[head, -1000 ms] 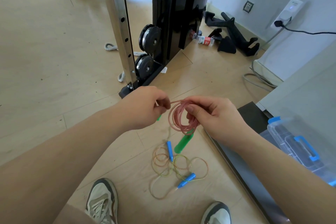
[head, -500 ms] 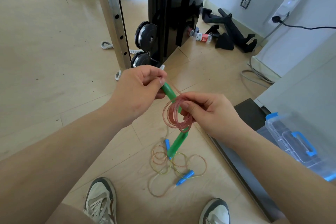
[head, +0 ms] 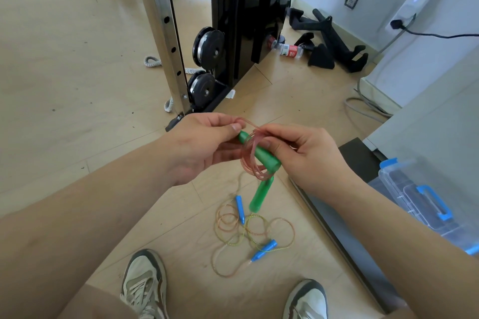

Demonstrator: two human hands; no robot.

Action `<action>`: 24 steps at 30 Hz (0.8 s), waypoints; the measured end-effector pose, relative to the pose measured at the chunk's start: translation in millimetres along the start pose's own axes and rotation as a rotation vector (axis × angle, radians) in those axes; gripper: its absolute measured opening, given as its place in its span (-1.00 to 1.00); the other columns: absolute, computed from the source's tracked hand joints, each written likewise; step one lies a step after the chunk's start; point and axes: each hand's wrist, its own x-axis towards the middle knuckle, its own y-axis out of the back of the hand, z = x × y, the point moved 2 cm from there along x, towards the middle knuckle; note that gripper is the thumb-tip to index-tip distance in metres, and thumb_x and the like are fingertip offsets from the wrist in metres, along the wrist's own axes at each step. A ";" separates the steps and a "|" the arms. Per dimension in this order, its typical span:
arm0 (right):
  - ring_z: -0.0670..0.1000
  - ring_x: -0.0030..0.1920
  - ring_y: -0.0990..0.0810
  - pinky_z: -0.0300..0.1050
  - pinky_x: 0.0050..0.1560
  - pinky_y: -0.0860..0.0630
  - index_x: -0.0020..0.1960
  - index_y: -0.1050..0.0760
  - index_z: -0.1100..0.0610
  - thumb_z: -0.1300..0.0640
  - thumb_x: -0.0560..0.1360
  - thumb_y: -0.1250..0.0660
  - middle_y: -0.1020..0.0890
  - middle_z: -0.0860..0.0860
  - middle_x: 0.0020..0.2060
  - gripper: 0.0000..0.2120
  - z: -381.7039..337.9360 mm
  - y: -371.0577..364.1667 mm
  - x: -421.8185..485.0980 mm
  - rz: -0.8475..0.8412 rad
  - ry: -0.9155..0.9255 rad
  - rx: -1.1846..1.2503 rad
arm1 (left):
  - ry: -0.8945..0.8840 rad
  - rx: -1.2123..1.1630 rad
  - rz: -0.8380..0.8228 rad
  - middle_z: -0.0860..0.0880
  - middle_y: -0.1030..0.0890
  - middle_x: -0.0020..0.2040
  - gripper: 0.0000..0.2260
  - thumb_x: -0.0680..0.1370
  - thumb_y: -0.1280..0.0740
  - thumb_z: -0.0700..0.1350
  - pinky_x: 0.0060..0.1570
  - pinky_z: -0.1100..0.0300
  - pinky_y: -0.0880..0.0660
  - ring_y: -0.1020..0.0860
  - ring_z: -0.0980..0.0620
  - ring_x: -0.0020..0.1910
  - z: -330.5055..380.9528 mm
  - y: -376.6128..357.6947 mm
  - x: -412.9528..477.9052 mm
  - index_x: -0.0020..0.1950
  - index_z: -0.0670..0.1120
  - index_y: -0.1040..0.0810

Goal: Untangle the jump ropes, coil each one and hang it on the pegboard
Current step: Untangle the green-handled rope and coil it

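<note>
Head view, nearest: two shoes (head: pixel 143 285) planted on the wood floor (head: pixel 64 85), toes forward.
Blue-handled rope (head: pixel 255 232): loose on the floor just ahead of the shoes, loops overlapping, both blue handles down, not yet coiled.
Lower green handle (head: pixel 260 195): dangling under the hands, long axis near upright, blunt end toward the floor.
Pink rope (head: pixel 248 166): up in the air between both hands, gathered into a small coil.
Right hand (head: pixel 308 158): closed, fingers and thumb pinching the top of the coil.
Left hand (head: pixel 204 147): closed, thumb and forefinger pinching a single pink strand.
Upper green handle (head: pixel 263 155): here's the hinge. It slants from its narrow end at the left thumb down to its blunt end under the right fingers, with loops crossing it. Threaded through the coil or not, can't tell. The left hand is nearer the free strand, so the next wrap looks like its job.
Plastic box (head: pixel 414 189): off to the right, blue latches.
Cable machine (head: pixel 241 21): beyond the hands, red stickers too small to read.
Water bottle (head: pixel 287 50): on its side by the machine, red label unreadable.
Power strip (head: pixel 414 0): on the far wall, no brand legible.
Pegboard: not in view.
</note>
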 end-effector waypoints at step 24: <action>0.02 -0.24 -0.66 -0.04 -0.15 -0.58 0.05 -0.72 -0.02 0.16 0.62 -0.37 -0.69 -0.15 -0.27 -0.84 18.7 1.2 6.7 0.132 -0.075 -0.273 | -0.173 1.330 -0.027 0.02 -0.64 0.07 -0.46 0.53 -0.35 -0.16 0.00 0.09 -0.58 -0.59 -0.02 0.06 -10.2 -7.0 -9.2 0.51 0.03 -0.39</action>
